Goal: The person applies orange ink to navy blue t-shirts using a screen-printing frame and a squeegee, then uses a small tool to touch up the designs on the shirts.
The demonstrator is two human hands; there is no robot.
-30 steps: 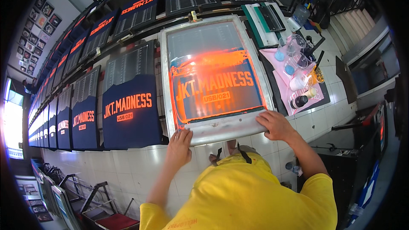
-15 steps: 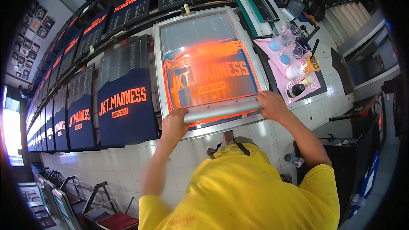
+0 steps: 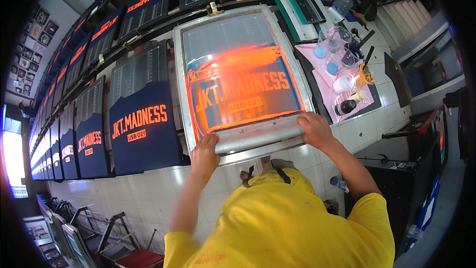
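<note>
Both my hands grip a long silver squeegee (image 3: pixel 260 136), which lies crosswise at the near end of a screen-printing frame (image 3: pixel 179 64). My left hand (image 3: pixel 205 155) is closed round its left end, my right hand (image 3: pixel 316 130) round its right end. Bright orange ink (image 3: pixel 248 57) covers the mesh in a thick band across the middle and thinner streaks nearer me. Through the mesh show a dark blue fabric piece and stencilled lettering. The squeegee's blade edge is hidden under its metal holder.
Left of the frame, dark blue fabric pieces (image 3: pixel 144 151) with orange print lie on black boards (image 3: pixel 141 69) in a long row. At right, bottles (image 3: pixel 345 106) and plastic cups (image 3: pixel 342 34) stand on a pink cloth (image 3: pixel 322 77). A black cabinet (image 3: pixel 382 188) stands at lower right.
My hands have drawn the squeegee slightly toward me, to the frame's near end. The orange strip that showed on its near side is now covered. The view has shifted a little.
</note>
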